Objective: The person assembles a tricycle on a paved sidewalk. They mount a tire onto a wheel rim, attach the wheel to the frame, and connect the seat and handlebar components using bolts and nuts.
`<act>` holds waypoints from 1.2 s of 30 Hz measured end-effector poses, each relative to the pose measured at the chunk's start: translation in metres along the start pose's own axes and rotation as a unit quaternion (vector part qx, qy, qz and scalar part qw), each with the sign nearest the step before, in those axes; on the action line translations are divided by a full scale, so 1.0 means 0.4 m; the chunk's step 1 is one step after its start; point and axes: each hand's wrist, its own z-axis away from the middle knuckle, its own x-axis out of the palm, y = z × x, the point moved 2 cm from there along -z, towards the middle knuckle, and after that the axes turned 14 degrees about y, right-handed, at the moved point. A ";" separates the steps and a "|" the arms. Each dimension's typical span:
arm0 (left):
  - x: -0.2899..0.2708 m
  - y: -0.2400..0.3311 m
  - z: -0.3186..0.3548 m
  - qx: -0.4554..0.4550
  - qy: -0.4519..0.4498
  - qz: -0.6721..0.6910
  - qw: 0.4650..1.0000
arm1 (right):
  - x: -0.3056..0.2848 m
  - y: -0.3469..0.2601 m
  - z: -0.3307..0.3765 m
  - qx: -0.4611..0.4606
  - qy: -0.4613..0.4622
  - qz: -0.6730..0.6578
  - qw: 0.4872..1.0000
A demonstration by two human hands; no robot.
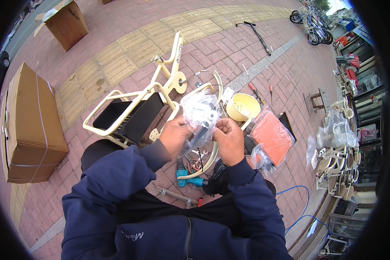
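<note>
Between my two hands is a clear plastic bag (199, 110) with white and dark small parts inside; what exactly they are is hard to make out. My left hand (174, 138) grips its left side, and my right hand (229, 139) pinches its right edge. Just beyond lies a cream tricycle frame (138, 97) with a black bin (128, 119) in its rear rack. A yellow plastic basket (242, 107) stands to the right of the bag. Beside it is an orange cushion (271, 135) wrapped in plastic. A teal cordless drill (182, 178) rests below my hands, next to a cream curved fender (210, 162).
Large cardboard boxes (34, 130) stand on the left. A black hand pump (258, 37) lies far ahead, with red-handled screwdrivers (255, 92) nearer. A small metal stool (316, 102) and plastic-wrapped cream parts (338, 134) are at right. A blue hose (307, 197) curves over the paving.
</note>
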 end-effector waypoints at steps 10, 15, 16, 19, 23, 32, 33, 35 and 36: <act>-0.010 -0.008 -0.015 0.159 0.049 -0.113 0.980 | 0.018 0.061 0.001 0.105 -0.041 -0.033 0.993; -0.026 -0.001 -0.001 0.021 0.077 -0.080 0.994 | -0.002 0.096 -0.022 0.181 0.018 -0.039 0.982; -0.027 -0.002 -0.002 0.029 0.093 -0.079 0.992 | -0.007 0.098 -0.029 0.179 0.021 -0.043 0.983; -0.044 -0.002 -0.010 0.078 0.151 -0.154 0.973 | -0.016 0.101 -0.028 0.193 0.009 -0.058 0.979; -0.062 0.023 -0.024 0.114 0.222 -0.165 0.954 | -0.007 0.112 -0.002 0.213 -0.013 -0.058 0.975; -0.054 0.134 -0.013 0.116 0.162 -0.062 0.978 | 0.040 0.217 0.113 0.310 -0.091 0.059 0.945; -0.051 0.135 -0.009 0.111 0.154 -0.049 0.981 | 0.044 0.230 0.126 0.322 -0.082 0.073 0.940; -0.047 0.137 -0.005 0.104 0.140 -0.042 0.984 | 0.044 0.245 0.139 0.314 -0.098 0.078 0.941; -0.046 0.138 -0.003 0.099 0.134 -0.049 0.985 | 0.041 0.252 0.147 0.314 -0.098 0.082 0.941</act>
